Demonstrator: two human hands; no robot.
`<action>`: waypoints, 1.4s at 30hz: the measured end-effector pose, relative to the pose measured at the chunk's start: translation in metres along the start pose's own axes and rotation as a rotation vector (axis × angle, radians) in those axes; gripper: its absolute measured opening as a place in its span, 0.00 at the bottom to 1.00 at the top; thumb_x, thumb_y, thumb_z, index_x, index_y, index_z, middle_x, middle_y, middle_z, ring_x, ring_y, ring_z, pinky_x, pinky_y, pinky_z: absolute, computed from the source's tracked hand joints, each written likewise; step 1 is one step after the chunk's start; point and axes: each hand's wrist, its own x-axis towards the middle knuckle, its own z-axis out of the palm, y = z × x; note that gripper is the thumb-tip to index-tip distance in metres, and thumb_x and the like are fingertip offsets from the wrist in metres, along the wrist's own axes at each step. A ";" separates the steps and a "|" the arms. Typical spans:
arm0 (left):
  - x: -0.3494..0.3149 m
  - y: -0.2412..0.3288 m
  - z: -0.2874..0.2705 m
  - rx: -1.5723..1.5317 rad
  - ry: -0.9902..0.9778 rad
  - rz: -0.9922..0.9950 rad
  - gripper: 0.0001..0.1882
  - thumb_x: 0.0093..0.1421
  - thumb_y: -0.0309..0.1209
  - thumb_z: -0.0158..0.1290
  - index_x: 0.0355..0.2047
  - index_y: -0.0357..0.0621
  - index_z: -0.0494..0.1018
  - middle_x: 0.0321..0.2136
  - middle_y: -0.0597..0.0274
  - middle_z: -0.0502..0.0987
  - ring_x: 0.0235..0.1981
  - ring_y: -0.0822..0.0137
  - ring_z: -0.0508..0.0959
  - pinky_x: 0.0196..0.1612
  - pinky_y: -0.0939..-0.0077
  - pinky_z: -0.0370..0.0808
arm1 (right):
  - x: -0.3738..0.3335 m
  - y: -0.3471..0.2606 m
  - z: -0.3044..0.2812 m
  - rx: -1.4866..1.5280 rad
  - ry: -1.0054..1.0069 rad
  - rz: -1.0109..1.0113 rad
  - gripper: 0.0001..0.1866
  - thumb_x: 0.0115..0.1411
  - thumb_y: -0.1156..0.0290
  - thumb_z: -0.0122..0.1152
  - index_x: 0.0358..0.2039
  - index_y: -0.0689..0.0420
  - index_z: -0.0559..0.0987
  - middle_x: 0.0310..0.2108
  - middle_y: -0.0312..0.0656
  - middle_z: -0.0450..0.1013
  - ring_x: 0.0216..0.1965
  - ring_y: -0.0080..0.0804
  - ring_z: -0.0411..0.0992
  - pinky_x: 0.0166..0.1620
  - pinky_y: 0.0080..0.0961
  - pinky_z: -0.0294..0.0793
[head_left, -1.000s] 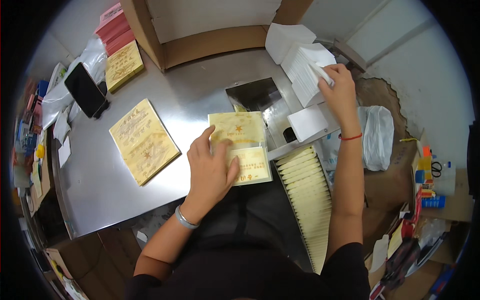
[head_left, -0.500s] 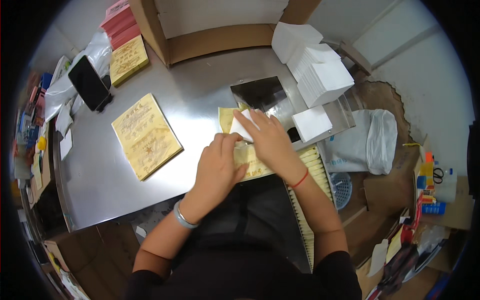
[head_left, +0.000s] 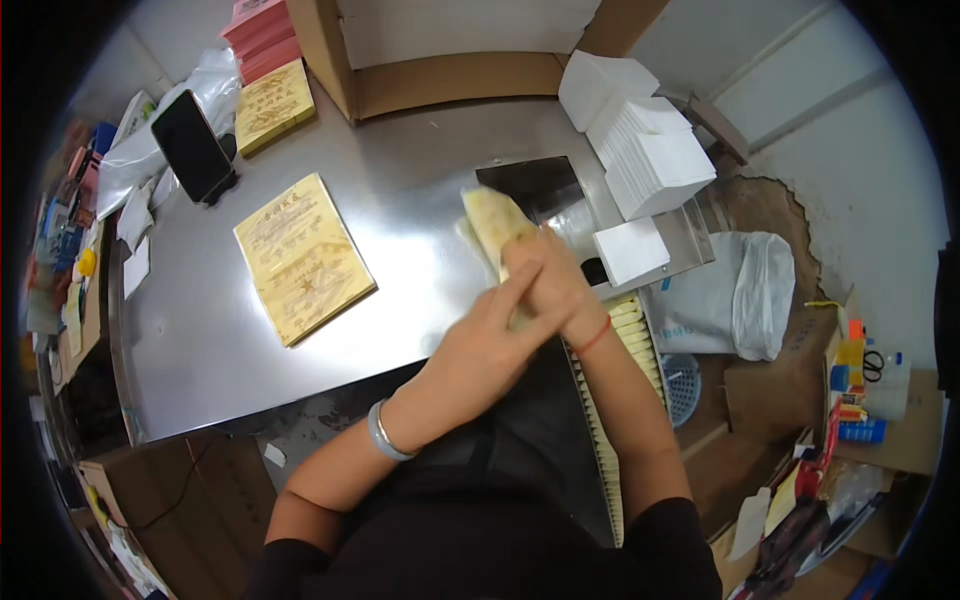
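A folded sheet of yellow paper (head_left: 496, 222), blurred by motion, sticks out beyond my hands over the metal table. My right hand (head_left: 552, 280) is closed round its near part. Crossing over from the left, my left hand (head_left: 482, 352) pinches the paper's near end, with a bit of yellow showing between thumb and fingers. Where the hands overlap, the fingertips are partly hidden. On the table to the left lies a stack of printed yellow paper sheets (head_left: 305, 260). Small white paper squares (head_left: 632, 250) lie right of my hands.
Tall piles of folded white paper (head_left: 650, 155) stand at the back right beside a dark plate (head_left: 540, 190). A tray of yellow folded packets (head_left: 628, 325) is under my right forearm. A phone on a stand (head_left: 192, 148) and a cardboard box (head_left: 460, 84) stand farther back.
The yellow paper, flat on the table with a white square on it, is now folded up and lifted. My left hand has moved right, over my right hand.
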 end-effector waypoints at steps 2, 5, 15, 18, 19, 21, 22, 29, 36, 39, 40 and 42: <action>-0.006 0.000 -0.006 -0.216 -0.078 -0.034 0.33 0.51 0.25 0.61 0.58 0.44 0.66 0.60 0.43 0.63 0.55 0.47 0.72 0.54 0.62 0.72 | 0.013 0.005 -0.007 -0.001 -0.019 0.206 0.06 0.56 0.70 0.56 0.29 0.56 0.80 0.27 0.47 0.76 0.33 0.47 0.75 0.48 0.48 0.71; -0.031 -0.020 -0.027 0.065 0.016 -0.286 0.37 0.48 0.35 0.66 0.59 0.43 0.65 0.58 0.42 0.64 0.60 0.40 0.62 0.62 0.51 0.60 | -0.011 0.004 0.000 0.147 0.323 0.395 0.07 0.56 0.71 0.58 0.32 0.59 0.81 0.27 0.49 0.77 0.33 0.47 0.75 0.40 0.41 0.73; -0.066 -0.071 -0.106 0.421 -0.042 -0.754 0.32 0.51 0.36 0.64 0.56 0.50 0.66 0.63 0.48 0.58 0.65 0.42 0.57 0.59 0.35 0.57 | -0.087 0.037 -0.008 0.365 0.957 0.725 0.15 0.58 0.81 0.57 0.46 0.68 0.78 0.42 0.49 0.73 0.46 0.48 0.72 0.50 0.38 0.72; -0.073 -0.080 -0.095 0.341 0.116 -0.702 0.29 0.53 0.38 0.63 0.53 0.49 0.67 0.61 0.45 0.61 0.63 0.43 0.59 0.58 0.41 0.59 | -0.077 0.038 -0.070 -0.043 1.143 0.453 0.15 0.59 0.79 0.58 0.47 0.68 0.77 0.48 0.53 0.73 0.51 0.51 0.71 0.54 0.37 0.70; -0.072 -0.079 -0.090 0.452 0.093 -0.737 0.27 0.54 0.39 0.62 0.53 0.48 0.67 0.61 0.44 0.61 0.63 0.43 0.59 0.59 0.45 0.59 | -0.064 0.046 -0.070 -0.042 1.144 0.459 0.15 0.59 0.79 0.58 0.47 0.68 0.77 0.48 0.53 0.73 0.51 0.51 0.71 0.54 0.37 0.70; -0.069 -0.082 -0.089 0.559 0.075 -0.756 0.26 0.55 0.39 0.61 0.52 0.47 0.67 0.61 0.44 0.61 0.63 0.43 0.60 0.59 0.48 0.59 | -0.033 0.071 -0.078 -0.123 1.001 0.344 0.16 0.60 0.75 0.59 0.48 0.67 0.77 0.52 0.55 0.72 0.55 0.54 0.68 0.57 0.40 0.68; -0.072 -0.085 -0.095 0.580 0.108 -0.705 0.25 0.56 0.39 0.61 0.51 0.47 0.67 0.59 0.45 0.62 0.61 0.44 0.61 0.59 0.50 0.59 | -0.022 0.086 -0.072 -0.122 1.010 0.344 0.16 0.60 0.75 0.59 0.48 0.67 0.77 0.52 0.55 0.72 0.55 0.54 0.68 0.57 0.40 0.68; -0.089 -0.094 -0.098 0.620 0.102 -0.738 0.18 0.57 0.36 0.59 0.44 0.45 0.69 0.43 0.51 0.66 0.48 0.51 0.65 0.53 0.54 0.60 | -0.019 0.126 -0.061 -0.295 0.771 0.371 0.15 0.61 0.63 0.55 0.37 0.63 0.80 0.40 0.47 0.73 0.45 0.48 0.68 0.54 0.41 0.65; -0.044 -0.071 -0.050 0.323 0.353 -0.389 0.10 0.57 0.29 0.58 0.35 0.42 0.69 0.45 0.47 0.69 0.51 0.43 0.67 0.48 0.49 0.67 | -0.032 0.097 -0.072 -0.040 0.657 0.422 0.11 0.58 0.68 0.54 0.28 0.62 0.80 0.36 0.43 0.72 0.40 0.45 0.67 0.46 0.42 0.65; -0.018 -0.031 0.009 0.358 0.118 -0.263 0.15 0.53 0.32 0.61 0.38 0.42 0.70 0.56 0.38 0.64 0.61 0.34 0.60 0.57 0.44 0.62 | -0.038 0.089 -0.075 -0.041 0.706 0.375 0.08 0.55 0.71 0.56 0.32 0.60 0.81 0.34 0.42 0.72 0.40 0.45 0.67 0.46 0.42 0.65; -0.016 -0.027 0.019 0.351 0.072 -0.277 0.18 0.51 0.33 0.63 0.40 0.42 0.71 0.59 0.34 0.61 0.63 0.32 0.57 0.61 0.40 0.58 | -0.042 0.088 -0.074 -0.032 0.731 0.321 0.08 0.54 0.73 0.58 0.34 0.59 0.81 0.34 0.41 0.72 0.41 0.45 0.67 0.46 0.42 0.65; -0.022 -0.028 0.016 0.250 0.055 -0.241 0.19 0.51 0.33 0.62 0.42 0.43 0.71 0.60 0.33 0.59 0.64 0.33 0.56 0.62 0.39 0.56 | -0.047 0.083 -0.076 -0.219 0.788 0.252 0.11 0.52 0.74 0.59 0.37 0.59 0.81 0.33 0.42 0.72 0.40 0.45 0.67 0.46 0.42 0.65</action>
